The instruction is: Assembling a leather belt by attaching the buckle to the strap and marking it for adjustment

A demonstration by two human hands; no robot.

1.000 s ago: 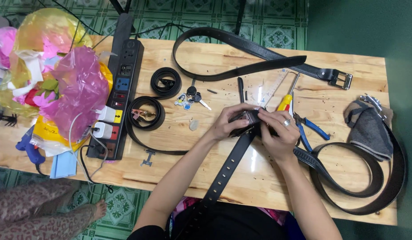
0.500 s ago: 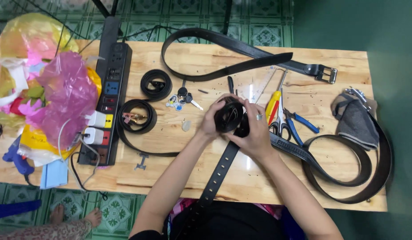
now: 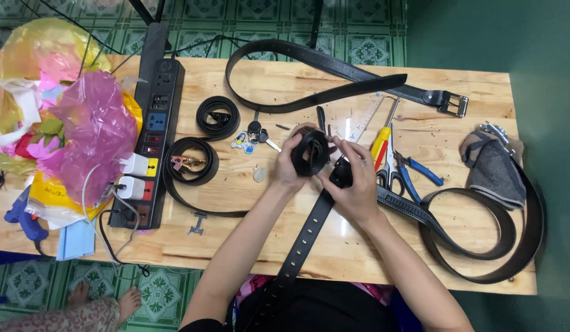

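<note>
**Rolling the black belt into a tight coil**

Since the earlier frame you are winding the coil a little further round, and it is now standing more upright between your hands, above the middle of the tabletop. The black belt is running from that coil down over the near edge toward your lap. Your left hand is cupping the coil with its fingers clamped on the outer turn, and your right hand is pinching the strap just where it is feeding in. Judging from this, you are doing well to keep the strap taut and flat as it is entering, with the edges lining up turn on turn, so the roll is not coning sideways. Just beside your right hand, scissors and blue-handled pliers are lying; two finished coils are resting near the power strip, and a longer belt is looping along the far edge.
</note>
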